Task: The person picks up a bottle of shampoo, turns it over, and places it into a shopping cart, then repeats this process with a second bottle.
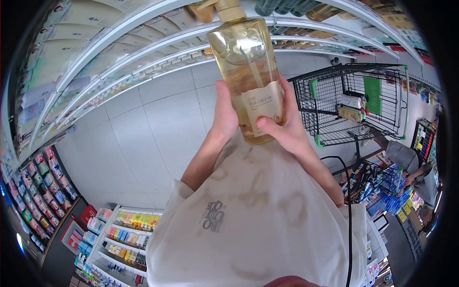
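Observation:
A large clear pump bottle of golden liquid (246,62), with a cream label and a beige pump head, is held upright in front of my chest. My right hand (284,119) grips its lower right side, the thumb lying across the label and the fingers behind the bottle. On the bottle's left side is my left hand (226,112), its thumb pointing up and its palm beside the lower part; its other fingers are hidden.
A black and green shopping cart (354,105) with some packages (351,113) stands at the right. Shelves of products (119,38) curve across the top; another shelf (126,234) is lower left. Another person (406,158) is at the far right. A black cable (350,215) hangs nearby.

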Demonstrator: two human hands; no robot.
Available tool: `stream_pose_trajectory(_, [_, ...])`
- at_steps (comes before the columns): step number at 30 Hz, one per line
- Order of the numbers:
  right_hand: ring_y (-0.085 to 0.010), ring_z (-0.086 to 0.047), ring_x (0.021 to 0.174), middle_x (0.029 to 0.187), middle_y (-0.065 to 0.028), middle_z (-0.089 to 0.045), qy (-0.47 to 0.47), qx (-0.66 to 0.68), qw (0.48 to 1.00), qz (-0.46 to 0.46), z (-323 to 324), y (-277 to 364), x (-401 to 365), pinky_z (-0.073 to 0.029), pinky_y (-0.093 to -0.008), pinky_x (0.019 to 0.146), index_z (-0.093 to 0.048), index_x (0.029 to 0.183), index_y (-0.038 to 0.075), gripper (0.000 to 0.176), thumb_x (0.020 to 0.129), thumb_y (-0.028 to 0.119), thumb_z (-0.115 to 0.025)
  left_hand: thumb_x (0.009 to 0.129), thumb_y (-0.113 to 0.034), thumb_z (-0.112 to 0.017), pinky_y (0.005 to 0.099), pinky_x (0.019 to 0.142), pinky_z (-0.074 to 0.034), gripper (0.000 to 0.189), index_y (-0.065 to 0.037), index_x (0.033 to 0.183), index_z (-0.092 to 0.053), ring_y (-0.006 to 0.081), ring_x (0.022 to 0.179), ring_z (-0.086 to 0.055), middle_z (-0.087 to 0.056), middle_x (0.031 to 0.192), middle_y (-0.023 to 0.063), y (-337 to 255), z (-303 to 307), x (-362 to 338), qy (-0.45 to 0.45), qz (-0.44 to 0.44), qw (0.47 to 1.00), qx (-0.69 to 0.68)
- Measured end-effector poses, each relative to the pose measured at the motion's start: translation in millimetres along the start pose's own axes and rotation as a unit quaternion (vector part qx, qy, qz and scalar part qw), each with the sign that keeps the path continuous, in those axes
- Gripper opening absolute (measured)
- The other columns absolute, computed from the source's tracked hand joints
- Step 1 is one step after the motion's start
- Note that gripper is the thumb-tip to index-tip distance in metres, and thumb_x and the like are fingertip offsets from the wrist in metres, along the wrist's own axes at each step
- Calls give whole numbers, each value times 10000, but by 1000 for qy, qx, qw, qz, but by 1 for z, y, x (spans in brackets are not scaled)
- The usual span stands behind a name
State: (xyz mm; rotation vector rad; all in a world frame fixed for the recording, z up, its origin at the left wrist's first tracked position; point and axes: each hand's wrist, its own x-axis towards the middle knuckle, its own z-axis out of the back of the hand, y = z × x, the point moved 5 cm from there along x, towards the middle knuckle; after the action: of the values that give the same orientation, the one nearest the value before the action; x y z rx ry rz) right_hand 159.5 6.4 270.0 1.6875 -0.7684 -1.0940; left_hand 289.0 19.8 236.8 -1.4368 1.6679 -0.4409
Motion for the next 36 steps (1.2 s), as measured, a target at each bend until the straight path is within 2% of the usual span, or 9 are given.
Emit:
stream_pose_trajectory(4, [-277, -434, 1250, 1341, -193, -413, -26, -3, 999, 48, -20, -9, 0, -354, -379, 1042, -135, 1465, 27, 1043, 683, 142, -816, 984, -572, -243, 356, 990, -401, 704, 17, 1315, -442, 209, 1154, -525, -553, 1255, 123, -11, 10, -1, 49, -73, 996, 26])
stream_pose_trajectory(10, [-279, -391, 1299, 1396, -171, -377, -51, -216, 969, 111, -43, 5, 2, -316, -385, 1083, -127, 1461, -2, 1197, 560, 198, -890, 962, -576, -354, 356, 1014, -368, 720, 13, 1375, -335, 224, 1194, -484, -480, 1325, 145, -24, 17, -10, 111, -108, 983, 98])
stream_pose_trajectory(15, [-262, -417, 1279, 1388, -145, -395, -5, -13, 998, 56, -52, -11, 4, -336, -383, 1067, -160, 1461, 5, 1150, 587, 222, -874, 923, -594, -446, 380, 1087, -291, 843, 3, 1458, -185, 258, 1337, -351, -340, 1450, 142, -47, 14, -31, 160, -116, 964, 176])
stream_pose_trajectory(19, [-247, -471, 1226, 1350, -152, -433, 62, 145, 987, 11, -61, -17, 2, -380, -368, 1031, -238, 1442, 15, 1060, 635, 364, -829, 846, -418, -658, 440, 1090, -245, 982, -25, 1493, -32, 283, 1358, -269, -310, 1439, 163, -59, 30, -37, 153, -179, 940, 247])
stream_pose_trajectory(24, [-289, -606, 954, 1192, -188, -512, 262, 391, 882, -37, -85, -13, -5, -521, -414, 802, -345, 1378, 12, 1024, 650, 619, -735, 712, -252, -785, 436, 1085, -249, 1134, -37, 1502, 0, 292, 1371, -266, -319, 1439, 169, -80, 36, -28, 188, -264, 892, 315])
stream_pose_trajectory(26, [-311, -616, 880, 1153, -193, -525, 273, 398, 875, -35, -91, -21, -1, -535, -441, 730, -343, 1372, 2, 1067, 625, 646, -750, 693, -182, -808, 431, 1071, -280, 1168, -52, 1500, 27, 295, 1353, -304, -355, 1408, 166, -83, 27, -31, 212, -188, 930, 236])
stream_pose_trajectory(28, [-335, -615, 882, 1154, -215, -523, 363, 555, 749, 15, -99, -24, -3, -540, -433, 725, -316, 1385, -4, 1112, 607, 650, -769, 685, -169, -806, 411, 1059, -310, 1132, -53, 1486, -16, 275, 1323, -354, -374, 1403, 158, -84, 20, -37, 200, -162, 946, 197])
stream_pose_trajectory(32, [-347, -614, 880, 1153, -228, -519, 386, 555, 737, -10, -95, -30, -5, -540, -433, 721, -307, 1389, -3, 1120, 604, 644, -776, 676, -149, -804, 379, 996, -403, 1088, -62, 1460, -55, 255, 1221, -490, -490, 1309, 165, -83, 16, -43, 143, -87, 979, 118])
stream_pose_trajectory(36, [-363, -612, 878, 1153, -245, -514, 417, 556, 717, -48, -87, -31, -9, -539, -433, 716, -296, 1395, -3, 1131, 601, 636, -787, 691, -158, -795, 373, 964, -433, 1079, -68, 1459, -43, 263, 1143, -558, -560, 1217, 165, -81, 16, -39, 143, -112, 972, 146])
